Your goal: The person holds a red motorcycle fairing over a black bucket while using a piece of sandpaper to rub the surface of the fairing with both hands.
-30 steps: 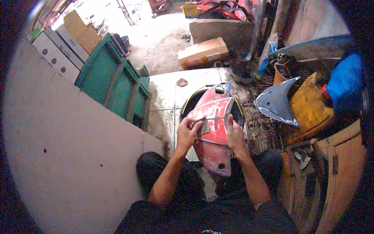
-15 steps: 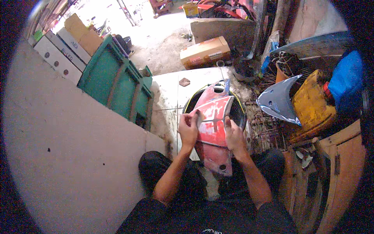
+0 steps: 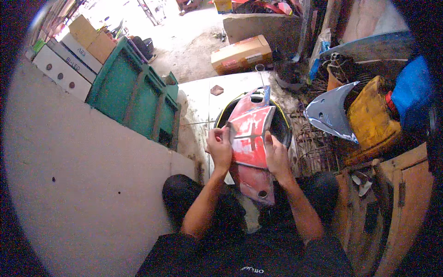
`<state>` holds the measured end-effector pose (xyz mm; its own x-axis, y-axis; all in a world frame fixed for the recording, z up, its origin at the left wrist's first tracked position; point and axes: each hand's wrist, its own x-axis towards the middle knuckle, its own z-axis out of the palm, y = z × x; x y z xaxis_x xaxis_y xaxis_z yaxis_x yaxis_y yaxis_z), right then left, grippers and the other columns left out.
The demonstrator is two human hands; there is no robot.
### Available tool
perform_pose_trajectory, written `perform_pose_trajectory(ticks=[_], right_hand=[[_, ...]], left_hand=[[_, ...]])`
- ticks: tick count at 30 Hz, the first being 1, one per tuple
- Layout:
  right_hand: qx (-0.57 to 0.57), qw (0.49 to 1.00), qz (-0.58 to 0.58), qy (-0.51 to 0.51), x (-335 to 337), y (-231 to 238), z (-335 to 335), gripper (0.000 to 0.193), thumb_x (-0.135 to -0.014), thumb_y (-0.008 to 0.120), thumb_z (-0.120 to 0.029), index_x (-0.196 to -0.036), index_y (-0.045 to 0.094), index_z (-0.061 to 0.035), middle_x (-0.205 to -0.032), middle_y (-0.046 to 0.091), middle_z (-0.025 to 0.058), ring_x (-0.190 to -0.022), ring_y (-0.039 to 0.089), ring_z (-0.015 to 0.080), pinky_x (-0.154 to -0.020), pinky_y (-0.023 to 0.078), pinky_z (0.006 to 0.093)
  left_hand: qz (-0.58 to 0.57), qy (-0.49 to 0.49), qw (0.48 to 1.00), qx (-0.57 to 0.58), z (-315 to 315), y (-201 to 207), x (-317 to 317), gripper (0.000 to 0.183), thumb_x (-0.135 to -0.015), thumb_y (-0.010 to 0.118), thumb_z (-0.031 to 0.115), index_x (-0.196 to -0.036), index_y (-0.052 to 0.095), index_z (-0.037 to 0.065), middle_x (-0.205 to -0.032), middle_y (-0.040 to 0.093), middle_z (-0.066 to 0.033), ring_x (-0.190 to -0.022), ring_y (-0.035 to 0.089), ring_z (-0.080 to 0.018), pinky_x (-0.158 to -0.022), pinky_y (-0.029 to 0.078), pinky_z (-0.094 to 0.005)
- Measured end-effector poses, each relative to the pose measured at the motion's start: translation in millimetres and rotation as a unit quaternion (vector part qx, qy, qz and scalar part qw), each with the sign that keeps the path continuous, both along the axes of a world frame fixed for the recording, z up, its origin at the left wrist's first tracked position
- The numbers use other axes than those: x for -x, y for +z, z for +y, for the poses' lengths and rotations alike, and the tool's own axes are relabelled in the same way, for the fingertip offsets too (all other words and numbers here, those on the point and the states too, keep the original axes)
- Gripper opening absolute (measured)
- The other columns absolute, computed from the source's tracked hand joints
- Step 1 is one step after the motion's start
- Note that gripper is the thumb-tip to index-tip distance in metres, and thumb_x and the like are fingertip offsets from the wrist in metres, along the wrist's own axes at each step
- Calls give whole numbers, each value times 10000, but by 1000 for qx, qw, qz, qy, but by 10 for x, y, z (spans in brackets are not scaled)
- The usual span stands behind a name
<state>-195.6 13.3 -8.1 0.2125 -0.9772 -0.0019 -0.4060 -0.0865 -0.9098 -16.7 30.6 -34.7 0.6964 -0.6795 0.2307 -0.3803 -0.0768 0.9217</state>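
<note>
Left hand (image 3: 220, 147) tight on scrap (image 3: 230, 125), right hand (image 3: 278, 159) around panel (image 3: 250, 147) edge, room over tile (image 3: 197, 102)

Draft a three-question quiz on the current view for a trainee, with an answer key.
1. Which hand pinches the small dark piece at the left edge of the red panel?
2. True or false: the right hand holds the red panel by its right side.
3. Which is farthest away? A, the grey panel; B, the cardboard box; C, the yellow container.

Key: 1, the left hand; 2, true; 3, B.
</note>
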Motion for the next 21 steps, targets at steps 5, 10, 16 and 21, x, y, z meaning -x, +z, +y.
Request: perform_pose_trajectory(ticks=[5,10,16,21], right_hand=[[-5,1000,22,-10,-7,71,16,780,-975,249,-668,-1041,627,11,-793,644,209,-788,633,371,-756,470,451],[-15,1000,14,-3,-18,47,0,787,-970,243,-678,-1116,638,-13,-868,674,224,-864,655,381,-791,474,449],[-5,999,35,-25,-18,15,-14,832,-965,224,-688,-1108,633,23,-898,674,233,-899,652,374,-829,474,440],[-36,999,5,-26,-8,38,-23,862,-962,217,-696,-1097,635,46,-985,680,230,-979,640,340,-898,459,401]], left_hand=[[-250,-123,960,26,328,-35,273,208,-893,680,240,-876,616,42,-718,564,-45,-718,540,-186,-703,405,-352],[50,-35,998,-11,10,-42,-127,189,-878,692,208,-903,615,37,-767,605,-94,-667,532,-199,-609,426,-358],[-177,-74,981,-20,283,-56,134,221,-869,713,264,-882,629,60,-750,607,-59,-674,535,-172,-633,407,-340],[-62,-72,995,27,179,-47,91,211,-871,701,227,-881,615,35,-738,596,-61,-648,544,-161,-614,415,-318]])
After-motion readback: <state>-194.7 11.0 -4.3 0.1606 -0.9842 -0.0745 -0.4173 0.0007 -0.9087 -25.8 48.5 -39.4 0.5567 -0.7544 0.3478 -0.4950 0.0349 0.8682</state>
